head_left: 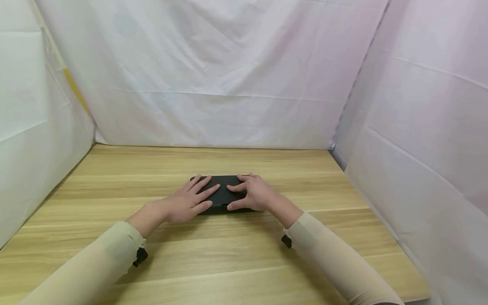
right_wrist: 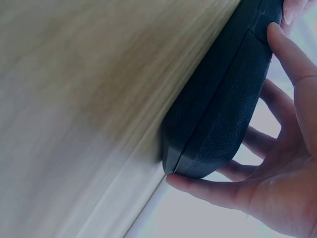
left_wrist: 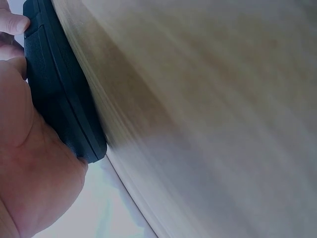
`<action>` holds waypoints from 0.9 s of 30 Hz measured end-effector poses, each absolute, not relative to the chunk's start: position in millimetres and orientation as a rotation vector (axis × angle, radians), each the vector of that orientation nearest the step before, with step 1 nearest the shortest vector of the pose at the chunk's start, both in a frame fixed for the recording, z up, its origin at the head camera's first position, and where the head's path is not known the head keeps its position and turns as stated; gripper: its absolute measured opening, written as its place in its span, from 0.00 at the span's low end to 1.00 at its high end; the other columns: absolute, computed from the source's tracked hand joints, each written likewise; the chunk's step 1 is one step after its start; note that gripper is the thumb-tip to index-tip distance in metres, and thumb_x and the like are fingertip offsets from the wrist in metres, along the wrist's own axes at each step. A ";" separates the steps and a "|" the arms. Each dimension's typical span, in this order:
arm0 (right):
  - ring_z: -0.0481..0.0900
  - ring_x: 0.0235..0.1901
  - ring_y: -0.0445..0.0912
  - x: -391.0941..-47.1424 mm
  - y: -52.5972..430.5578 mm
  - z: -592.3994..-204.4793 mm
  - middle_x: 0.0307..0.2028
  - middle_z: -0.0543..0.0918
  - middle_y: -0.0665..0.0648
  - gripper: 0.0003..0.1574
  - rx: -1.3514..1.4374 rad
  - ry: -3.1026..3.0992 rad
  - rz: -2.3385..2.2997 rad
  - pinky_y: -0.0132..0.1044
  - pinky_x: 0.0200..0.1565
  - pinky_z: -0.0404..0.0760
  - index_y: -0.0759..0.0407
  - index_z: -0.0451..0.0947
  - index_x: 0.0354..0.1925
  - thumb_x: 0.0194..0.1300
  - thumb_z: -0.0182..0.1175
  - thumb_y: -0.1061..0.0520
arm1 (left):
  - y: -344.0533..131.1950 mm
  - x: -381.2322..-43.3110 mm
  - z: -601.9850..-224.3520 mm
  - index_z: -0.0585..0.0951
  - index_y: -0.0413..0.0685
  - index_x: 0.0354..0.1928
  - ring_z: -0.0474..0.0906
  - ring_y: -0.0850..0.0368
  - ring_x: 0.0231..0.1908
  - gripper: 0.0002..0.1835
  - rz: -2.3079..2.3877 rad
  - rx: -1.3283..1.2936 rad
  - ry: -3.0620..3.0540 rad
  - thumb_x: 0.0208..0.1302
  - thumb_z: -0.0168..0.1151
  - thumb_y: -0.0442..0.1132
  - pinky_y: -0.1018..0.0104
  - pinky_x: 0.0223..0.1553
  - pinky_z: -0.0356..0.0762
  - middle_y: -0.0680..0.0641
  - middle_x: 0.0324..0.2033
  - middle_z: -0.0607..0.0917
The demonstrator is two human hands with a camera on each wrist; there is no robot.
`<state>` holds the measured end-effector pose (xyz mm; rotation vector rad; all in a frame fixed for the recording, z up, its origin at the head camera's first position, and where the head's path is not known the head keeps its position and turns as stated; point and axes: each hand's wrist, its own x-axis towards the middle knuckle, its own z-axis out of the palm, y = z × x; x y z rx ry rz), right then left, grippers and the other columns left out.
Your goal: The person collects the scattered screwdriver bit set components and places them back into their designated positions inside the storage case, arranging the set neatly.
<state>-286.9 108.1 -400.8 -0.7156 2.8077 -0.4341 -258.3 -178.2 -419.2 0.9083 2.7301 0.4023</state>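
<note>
A closed black hard case (head_left: 224, 195) with a pebbled surface lies flat on the wooden table, its seam and front latch facing the person. My left hand (head_left: 187, 203) rests on the left part of its lid, fingers spread and fairly straight, the thumb close to the front edge. On the right part lies my right hand (head_left: 254, 194), fingers spread over the top. In the right wrist view, the right thumb touches the case (right_wrist: 223, 114) by the latch, and the little finger reaches its end corner. The left wrist view shows the left palm against the case (left_wrist: 59, 84).
The light wood-grain table (head_left: 213, 262) spreads out on all sides of the case. White cloth sheets (head_left: 228, 84) hang behind it and along both sides. A small black device (head_left: 140, 256) sits at the left sleeve cuff, another (head_left: 286, 241) at the right.
</note>
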 end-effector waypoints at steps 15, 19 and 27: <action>0.49 0.87 0.66 -280.2 114.6 -406.6 0.87 0.59 0.55 0.50 -0.728 2.825 -0.455 0.67 0.82 0.61 0.30 0.72 0.79 0.64 0.72 0.22 | -175.3 -254.4 -422.4 0.51 0.64 0.90 0.29 0.31 0.88 0.36 0.427 0.929 2.733 0.89 0.36 0.64 0.25 0.83 0.39 0.43 0.90 0.41; 0.48 0.87 0.67 -277.7 114.8 -410.3 0.87 0.58 0.54 0.50 -0.756 2.835 -0.434 0.67 0.81 0.62 0.29 0.71 0.79 0.65 0.69 0.21 | -177.9 -253.3 -422.4 0.51 0.63 0.90 0.29 0.31 0.88 0.36 0.433 0.922 2.723 0.89 0.36 0.64 0.25 0.83 0.38 0.43 0.90 0.40; 0.41 0.88 0.67 -275.4 119.5 -413.7 0.89 0.52 0.54 0.46 -0.834 2.773 -0.471 0.72 0.81 0.56 0.27 0.66 0.82 0.73 0.63 0.23 | -182.4 -250.1 -414.3 0.52 0.62 0.90 0.29 0.31 0.88 0.36 0.466 0.897 2.693 0.89 0.39 0.63 0.26 0.83 0.37 0.42 0.90 0.41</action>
